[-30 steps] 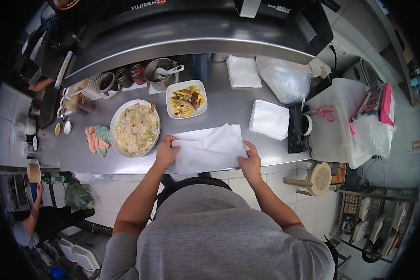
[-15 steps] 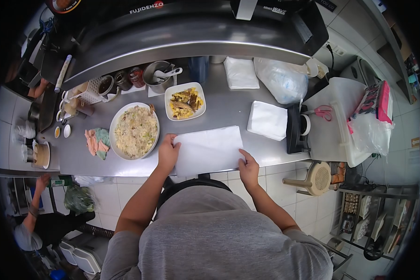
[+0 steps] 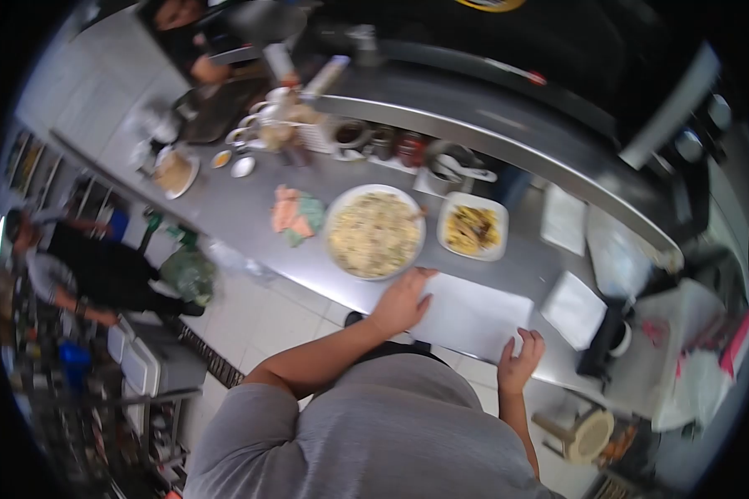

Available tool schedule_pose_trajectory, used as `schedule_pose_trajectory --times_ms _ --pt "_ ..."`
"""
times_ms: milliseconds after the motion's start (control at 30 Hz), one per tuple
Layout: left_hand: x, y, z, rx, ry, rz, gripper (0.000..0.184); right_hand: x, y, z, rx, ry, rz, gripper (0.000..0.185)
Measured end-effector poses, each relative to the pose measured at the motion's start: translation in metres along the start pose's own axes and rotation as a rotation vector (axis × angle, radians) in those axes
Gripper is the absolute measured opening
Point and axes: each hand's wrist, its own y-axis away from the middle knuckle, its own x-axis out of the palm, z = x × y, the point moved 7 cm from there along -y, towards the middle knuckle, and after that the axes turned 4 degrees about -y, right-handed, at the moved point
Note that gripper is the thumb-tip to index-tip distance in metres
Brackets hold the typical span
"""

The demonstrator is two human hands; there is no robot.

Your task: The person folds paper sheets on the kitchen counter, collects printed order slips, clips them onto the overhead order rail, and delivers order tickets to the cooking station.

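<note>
White paper sheets (image 3: pixel 470 312) lie at the front edge of the steel counter. My left hand (image 3: pixel 401 303) is at their left edge, thumb apart from the fingers, which look stretched out over the corner; blur hides the exact contact. Beside the right edge, my right hand (image 3: pixel 520 359) is open with its fingers spread and slightly curled, holding nothing. Just behind my left hand stands a large round bowl of fried rice (image 3: pixel 374 231). To its right is a square white bowl (image 3: pixel 473 226) of yellow food with brown pieces.
A pink and green cloth (image 3: pixel 295 212) lies left of the rice. Stacked white paper (image 3: pixel 574 310), a black dispenser-like box (image 3: pixel 599 353) and a plastic bin (image 3: pixel 674 366) stand right. Jars (image 3: pixel 409 150) line the back under a shelf. A person (image 3: pixel 100 258) in a dark apron stands left.
The view has swung left, so the counter now appears tilted. My right hand has come off the paper and its fingers have spread. My left hand's fingers have straightened at the paper's left edge.
</note>
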Motion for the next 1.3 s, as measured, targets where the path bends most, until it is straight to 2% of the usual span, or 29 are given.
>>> schedule_pose_trajectory --times_ms 233,467,600,667,833,1000,1100,1200,1300 --pt "-0.069 0.026 0.058 -0.17 0.153 -0.07 0.045 0.063 -0.041 0.086 -0.116 -0.221 0.091 0.027" --pt "-0.141 0.053 0.148 -0.213 0.273 -0.185 0.044 0.142 -0.061 0.247 -0.179 -0.611 0.227 0.026" --pt "-0.199 0.088 0.234 -0.311 0.363 -0.241 0.045 0.212 -0.046 0.316 -0.045 -0.762 0.33 0.026" --pt "-0.24 0.109 0.276 -0.346 0.324 -0.261 0.048 0.258 -0.038 0.343 0.005 -0.818 0.379 0.026" --pt "-0.333 0.155 0.363 -0.511 0.265 -0.434 0.043 0.335 -0.047 0.41 0.117 -0.899 0.484 0.029" --pt "-0.367 0.172 0.438 -0.57 0.315 -0.552 0.043 0.38 -0.083 0.429 0.097 -0.793 0.454 0.028" --pt "-0.374 0.181 0.473 -0.688 0.391 -0.665 0.042 0.399 -0.128 0.426 0.263 -0.826 0.466 0.034" --pt "-0.395 0.183 0.496 -0.759 0.439 -0.712 0.041 0.435 -0.177 0.411 0.248 -0.826 0.246 0.042" --pt "-0.415 0.198 0.545 -0.816 0.465 -0.759 0.041 0.474 -0.194 0.414 0.134 -0.611 0.113 0.054"
